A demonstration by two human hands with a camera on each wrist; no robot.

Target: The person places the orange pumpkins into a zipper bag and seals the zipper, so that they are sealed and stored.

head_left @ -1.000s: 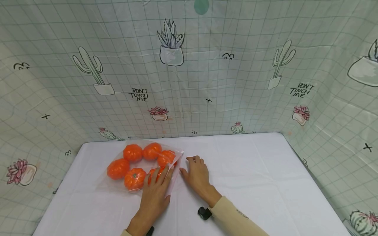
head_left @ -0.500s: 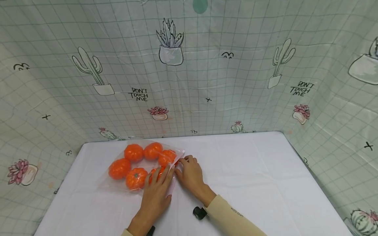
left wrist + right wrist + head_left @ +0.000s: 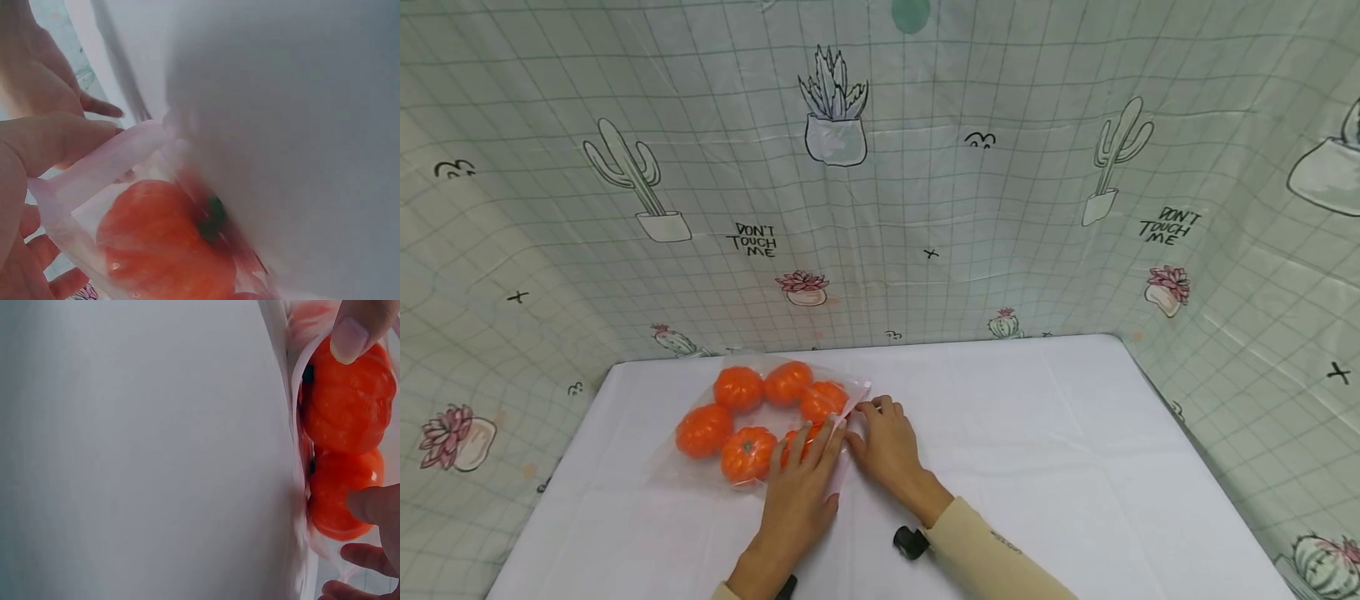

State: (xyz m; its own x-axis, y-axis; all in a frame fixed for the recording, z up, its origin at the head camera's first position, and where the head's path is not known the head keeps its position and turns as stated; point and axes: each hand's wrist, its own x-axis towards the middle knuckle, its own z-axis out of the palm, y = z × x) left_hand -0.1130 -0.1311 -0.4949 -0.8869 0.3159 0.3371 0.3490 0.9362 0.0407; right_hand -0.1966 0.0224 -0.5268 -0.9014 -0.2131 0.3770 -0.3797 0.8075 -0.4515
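Several orange pumpkins [image 3: 739, 389] lie in a clear plastic bag [image 3: 664, 468] with a pinkish strip along its mouth. A green stem [image 3: 215, 219] is visible in the left wrist view. My left hand [image 3: 797, 492] rests on the bag's near right part, its fingers fairly straight over one pumpkin. To its right, my right hand [image 3: 887, 442] has bent fingers and thumb at the bag's right edge. The right wrist view shows a thumb [image 3: 353, 337] over one pumpkin [image 3: 350, 397], with another pumpkin [image 3: 344, 494] below it. Part of the bag's mouth is hidden by the hands.
A white-covered table [image 3: 1015, 450] stretches away to the right of the bag. Behind and at both sides hangs a gridded curtain [image 3: 910, 192] with cactus prints. A small black device [image 3: 910, 542] sits at the right wrist, by the sleeve [image 3: 992, 550].
My right hand has moved left from the bare table to the bag's edge, where its fingertips now pinch the plastic. The left hand stays almost where it was.
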